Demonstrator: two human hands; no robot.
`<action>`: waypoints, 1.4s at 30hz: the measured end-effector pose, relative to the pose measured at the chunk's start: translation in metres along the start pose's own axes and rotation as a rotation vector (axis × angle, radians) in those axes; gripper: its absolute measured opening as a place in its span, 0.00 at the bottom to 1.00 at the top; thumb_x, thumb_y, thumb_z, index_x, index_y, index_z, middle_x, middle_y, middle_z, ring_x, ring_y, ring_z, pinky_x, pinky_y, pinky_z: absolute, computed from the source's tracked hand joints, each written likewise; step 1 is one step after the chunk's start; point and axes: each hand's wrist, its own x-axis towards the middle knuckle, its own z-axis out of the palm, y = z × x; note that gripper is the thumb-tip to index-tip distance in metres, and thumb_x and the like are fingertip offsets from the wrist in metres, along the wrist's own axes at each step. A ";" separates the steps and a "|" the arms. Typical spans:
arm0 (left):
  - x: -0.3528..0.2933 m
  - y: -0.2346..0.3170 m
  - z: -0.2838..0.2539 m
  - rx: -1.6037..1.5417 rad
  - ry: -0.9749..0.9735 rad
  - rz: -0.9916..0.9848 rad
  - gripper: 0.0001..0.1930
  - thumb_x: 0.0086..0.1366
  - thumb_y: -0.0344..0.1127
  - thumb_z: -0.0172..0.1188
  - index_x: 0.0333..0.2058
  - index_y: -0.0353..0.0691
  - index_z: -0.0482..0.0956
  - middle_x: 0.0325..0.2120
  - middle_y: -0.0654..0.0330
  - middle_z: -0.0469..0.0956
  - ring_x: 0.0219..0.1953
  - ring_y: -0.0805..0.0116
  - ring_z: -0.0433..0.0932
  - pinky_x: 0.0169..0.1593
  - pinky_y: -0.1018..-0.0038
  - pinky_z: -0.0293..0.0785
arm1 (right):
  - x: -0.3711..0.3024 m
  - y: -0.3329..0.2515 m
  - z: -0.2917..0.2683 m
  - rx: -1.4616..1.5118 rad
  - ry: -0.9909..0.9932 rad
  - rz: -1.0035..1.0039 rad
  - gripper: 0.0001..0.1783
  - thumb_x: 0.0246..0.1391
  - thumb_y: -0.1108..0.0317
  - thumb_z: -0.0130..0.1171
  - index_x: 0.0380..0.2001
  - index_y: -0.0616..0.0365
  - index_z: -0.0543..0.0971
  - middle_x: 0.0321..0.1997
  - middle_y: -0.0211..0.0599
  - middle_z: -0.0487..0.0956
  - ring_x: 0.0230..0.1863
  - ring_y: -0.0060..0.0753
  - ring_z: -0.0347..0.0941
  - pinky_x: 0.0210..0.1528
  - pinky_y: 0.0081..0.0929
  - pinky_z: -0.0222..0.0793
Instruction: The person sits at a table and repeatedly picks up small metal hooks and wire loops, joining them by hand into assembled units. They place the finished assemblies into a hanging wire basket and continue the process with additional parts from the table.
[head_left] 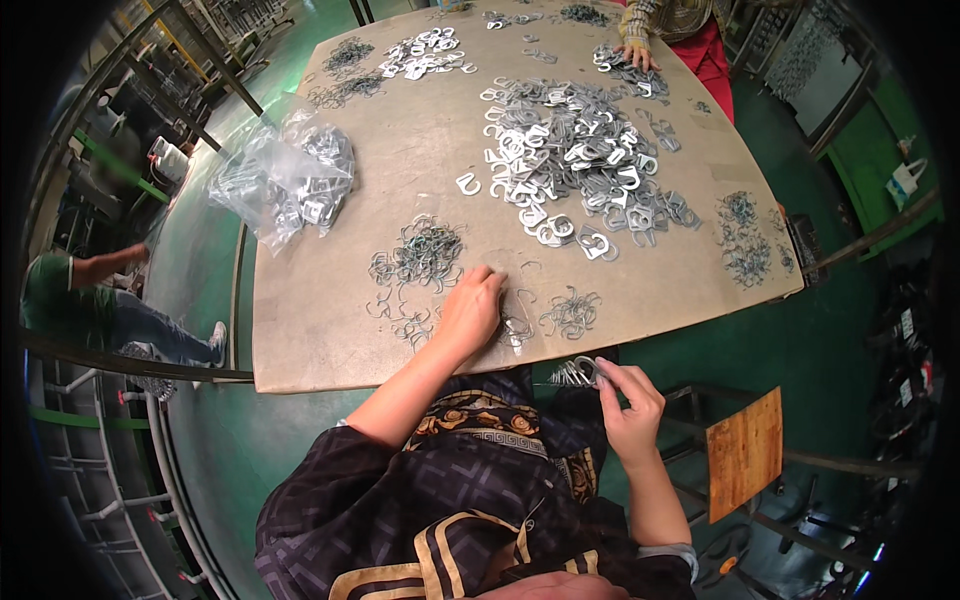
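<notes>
The person's right hand [632, 405] pinched a bunch of metal pieces [575, 373] between thumb and fingers, just off the near edge of the tabletop [320, 320]; the bunch was too small to count, and the fingers covered one end. The left hand [470, 312] lay over the tabletop close to the near edge, its fingers bent; its fingertips were partly hidden, and whether they gripped anything could not be told. Just beside it, toward the left edge, sat a loose heap of wire hooks [425, 250]; a smaller cluster [572, 314] lay to its right by the near edge. Farther in, toward the right edge, spread a large pile of flat looped pieces [580, 150], its lower layers covered. A clear bag [270, 185] at the left edge blurred its contents with glare. By the far right corner, a co-worker's hand [638, 56] touched more pieces, the body cut off above.
</notes>
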 end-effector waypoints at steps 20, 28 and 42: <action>0.009 -0.057 -0.019 0.390 0.177 -0.345 0.22 0.57 0.32 0.63 0.52 0.45 0.76 0.55 0.51 0.70 0.57 0.46 0.65 0.58 0.57 0.64 | -0.001 0.003 0.008 0.020 -0.009 -0.034 0.14 0.48 0.85 0.60 0.40 0.65 0.82 0.31 0.43 0.80 0.29 0.36 0.78 0.32 0.27 0.73; 0.019 -0.056 -0.035 -0.108 0.224 -0.065 0.12 0.53 0.18 0.54 0.32 0.41 0.81 0.30 0.53 0.79 0.35 0.50 0.78 0.40 0.63 0.75 | 0.000 -0.001 0.008 -0.005 -0.023 -0.043 0.14 0.48 0.85 0.60 0.40 0.65 0.82 0.30 0.43 0.80 0.29 0.36 0.78 0.32 0.26 0.73; 0.036 -0.052 -0.016 0.105 0.041 0.018 0.12 0.57 0.28 0.62 0.42 0.40 0.83 0.40 0.54 0.78 0.47 0.53 0.74 0.51 0.64 0.72 | 0.001 -0.004 0.009 -0.023 -0.021 -0.051 0.14 0.48 0.85 0.60 0.40 0.65 0.82 0.30 0.43 0.80 0.29 0.36 0.79 0.32 0.26 0.74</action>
